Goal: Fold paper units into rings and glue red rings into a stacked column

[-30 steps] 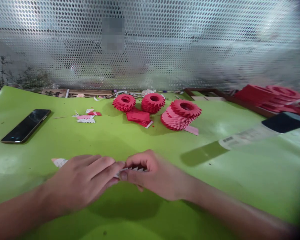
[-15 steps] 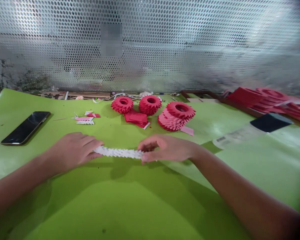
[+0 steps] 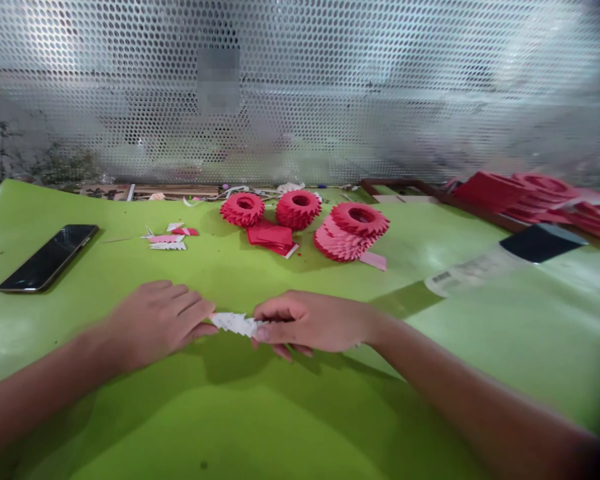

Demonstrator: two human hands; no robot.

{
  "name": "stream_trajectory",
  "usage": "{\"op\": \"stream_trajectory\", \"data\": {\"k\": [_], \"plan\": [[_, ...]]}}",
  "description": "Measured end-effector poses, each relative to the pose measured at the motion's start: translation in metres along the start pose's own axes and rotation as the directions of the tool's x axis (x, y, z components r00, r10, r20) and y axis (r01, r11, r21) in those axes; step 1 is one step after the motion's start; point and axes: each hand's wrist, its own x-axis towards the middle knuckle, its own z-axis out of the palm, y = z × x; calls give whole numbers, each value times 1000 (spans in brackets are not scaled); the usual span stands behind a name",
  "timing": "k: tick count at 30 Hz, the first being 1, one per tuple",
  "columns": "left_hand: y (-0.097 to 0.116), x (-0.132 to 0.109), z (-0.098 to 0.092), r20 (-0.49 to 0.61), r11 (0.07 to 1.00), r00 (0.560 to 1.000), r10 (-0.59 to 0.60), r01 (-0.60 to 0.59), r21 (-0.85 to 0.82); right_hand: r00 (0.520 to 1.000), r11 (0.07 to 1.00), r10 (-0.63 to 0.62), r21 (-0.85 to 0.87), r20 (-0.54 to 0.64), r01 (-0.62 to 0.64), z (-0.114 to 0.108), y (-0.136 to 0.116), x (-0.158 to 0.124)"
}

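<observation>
A white strip of interlocked folded paper pieces (image 3: 236, 323) is stretched between my two hands, just above the green table covering (image 3: 230, 413). The fingertips of my left hand (image 3: 163, 323) pinch its left end. My right hand (image 3: 313, 323) grips it farther right between thumb and fingers, and the palm hides the rest of that end. Beyond my hands lie small folded paper pieces (image 3: 167, 238) in white, pink and red, and a stack of red paper (image 3: 271, 237).
Two red folded-paper rings (image 3: 243, 221) and a taller pink-and-red ring stack (image 3: 336, 240) stand farther back. A phone (image 3: 50, 257) lies at left. On the right are a clear packet with a dark end (image 3: 543, 245) and a tray of red paper (image 3: 505, 193). Perforated metal sheeting (image 3: 300, 87) rises behind.
Both hands have come a little nearer to me with the strip. My right hand has slid leftward, so a shorter length shows between the hands.
</observation>
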Motion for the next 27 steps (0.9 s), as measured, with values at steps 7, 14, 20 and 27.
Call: {"op": "stream_trajectory", "data": {"k": [7, 14, 20, 27], "plan": [[7, 1, 0, -116, 995, 991, 73, -64, 79, 998, 998, 10, -67, -69, -14, 13, -10, 1], [17, 2, -5, -148, 997, 987, -68, 61, -51, 958, 999, -53, -19, -281, 49, 21, -8, 3], [21, 7, -8, 422, 633, 842, -335, 533, -561, 965, 988, -126, -122, -231, 99, 19, -8, 2], [29, 13, -4, 598, 317, 700, -391, 712, -626, 924, 992, -88, -113, -373, 48, 30, -12, 8]]}}
